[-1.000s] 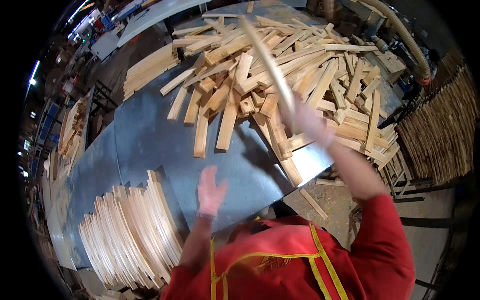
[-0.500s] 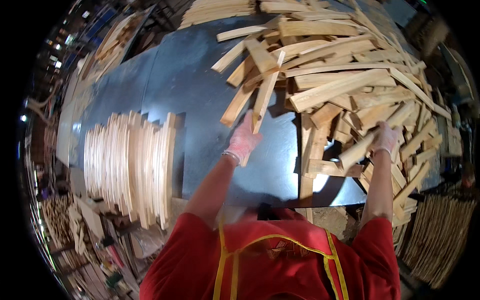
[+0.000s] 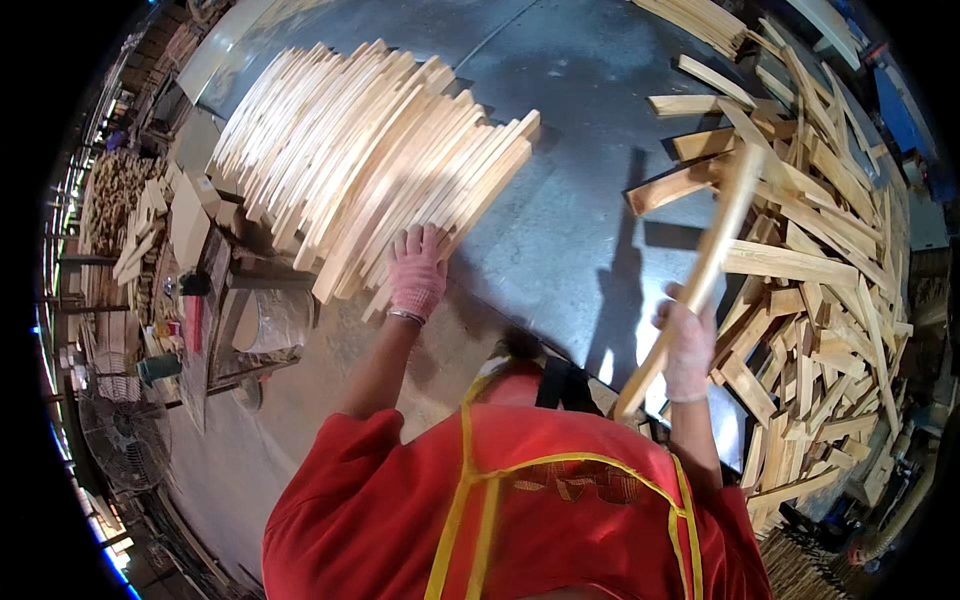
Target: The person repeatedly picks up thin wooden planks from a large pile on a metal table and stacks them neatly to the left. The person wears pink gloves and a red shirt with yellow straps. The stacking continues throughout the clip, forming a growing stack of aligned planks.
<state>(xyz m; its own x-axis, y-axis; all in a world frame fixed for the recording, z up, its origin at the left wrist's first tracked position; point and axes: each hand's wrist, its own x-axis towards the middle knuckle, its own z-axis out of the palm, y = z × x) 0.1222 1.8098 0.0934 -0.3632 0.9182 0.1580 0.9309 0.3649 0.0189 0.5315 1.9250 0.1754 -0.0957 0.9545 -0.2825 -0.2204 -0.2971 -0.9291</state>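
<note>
My left hand (image 3: 417, 270), in a pinkish work glove, rests at the near ends of a row of pale wooden slats (image 3: 370, 170) standing side by side on the table. Its fingers lie stretched out over the slats at the row's right end. In my right hand (image 3: 690, 350), also gloved, is a single wooden slat (image 3: 708, 255), raised and slanting up to the right. The fingers wrap around its lower half. Right of this hand lies a loose, jumbled heap of wooden slats (image 3: 810, 270).
A dark, shiny metal-topped table (image 3: 560, 210) carries the row and the heap. More slats lie stacked (image 3: 695, 20) at the far edge. At left are a wooden stand (image 3: 225, 300), a round fan (image 3: 122, 440) and a pile of wood pieces (image 3: 115, 205).
The view has turned left. My left hand has gone from a slat mid-table to the row. My right hand has lifted a slat off the heap.
</note>
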